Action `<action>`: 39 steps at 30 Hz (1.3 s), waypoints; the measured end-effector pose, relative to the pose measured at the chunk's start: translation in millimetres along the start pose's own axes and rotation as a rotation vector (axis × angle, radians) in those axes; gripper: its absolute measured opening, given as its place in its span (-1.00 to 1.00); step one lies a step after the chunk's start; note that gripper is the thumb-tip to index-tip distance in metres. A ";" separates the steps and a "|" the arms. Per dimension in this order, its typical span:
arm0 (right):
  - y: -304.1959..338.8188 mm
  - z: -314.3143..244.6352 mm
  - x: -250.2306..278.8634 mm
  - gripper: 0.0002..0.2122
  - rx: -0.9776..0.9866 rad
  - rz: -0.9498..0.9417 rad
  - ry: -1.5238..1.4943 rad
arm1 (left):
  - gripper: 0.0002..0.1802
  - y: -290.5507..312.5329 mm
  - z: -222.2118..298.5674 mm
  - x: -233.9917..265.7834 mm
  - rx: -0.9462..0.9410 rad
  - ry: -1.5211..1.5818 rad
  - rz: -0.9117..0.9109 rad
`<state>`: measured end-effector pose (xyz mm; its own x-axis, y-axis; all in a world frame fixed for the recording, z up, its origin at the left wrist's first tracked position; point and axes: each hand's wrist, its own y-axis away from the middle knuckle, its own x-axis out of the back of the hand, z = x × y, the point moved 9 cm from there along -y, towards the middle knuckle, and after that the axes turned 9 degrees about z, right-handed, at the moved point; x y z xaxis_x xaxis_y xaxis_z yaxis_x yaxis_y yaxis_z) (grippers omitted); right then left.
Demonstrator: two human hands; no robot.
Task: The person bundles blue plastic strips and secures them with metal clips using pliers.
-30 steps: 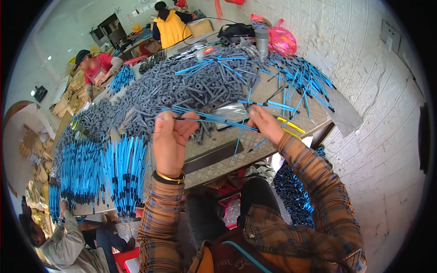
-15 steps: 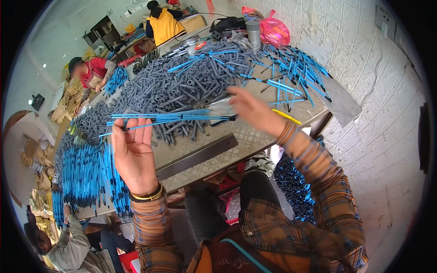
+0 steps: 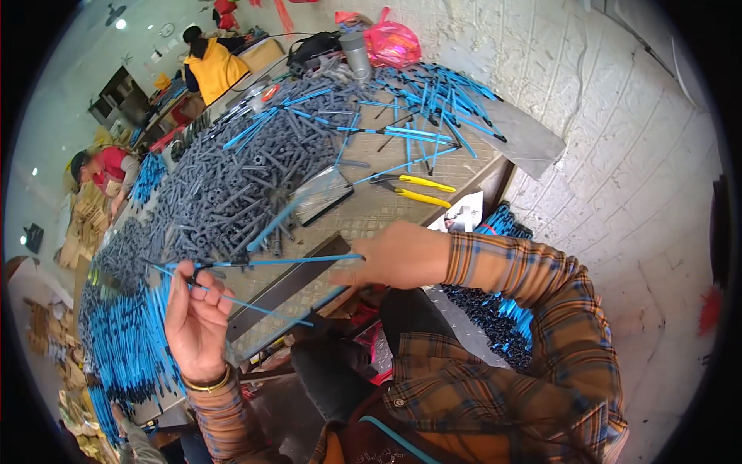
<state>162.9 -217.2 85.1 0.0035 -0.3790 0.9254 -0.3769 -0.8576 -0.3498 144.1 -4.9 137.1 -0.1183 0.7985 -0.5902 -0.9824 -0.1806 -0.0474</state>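
Note:
My left hand [image 3: 195,321] is raised near the table's front edge, fingers pinched on thin blue rods [image 3: 255,306] with black tips. My right hand [image 3: 396,255] grips the other end of a blue rod [image 3: 297,261] that runs level between both hands. Behind them a big heap of grey tubes [image 3: 232,185] covers the table [image 3: 371,213]. A flat clear packet [image 3: 323,195] lies at the heap's edge.
Yellow-handled pliers [image 3: 413,188] lie on the table. Loose blue rods [image 3: 433,100] spread at the far right, by a pink bag [image 3: 394,42] and a grey cylinder [image 3: 355,54]. Blue rod bundles [image 3: 124,348] lie left. Two people [image 3: 209,66] [image 3: 108,170] work farther off. A brick wall [image 3: 618,155] stands right.
Both hands have dropped toward me with the rods. The bunch between them has thinned to a few rods, and my right hand has moved down and left.

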 end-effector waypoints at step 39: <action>136.9 291.8 39.1 -0.76 -0.913 0.500 0.367 | -0.62 40.5 -83.4 -22.9 0.120 0.017 0.027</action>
<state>381.7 -450.9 30.8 -0.5582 -0.3555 0.7497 -0.8022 0.0006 -0.5970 119.1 -78.4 81.4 -0.1438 0.7841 -0.6037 -0.9892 -0.1316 0.0647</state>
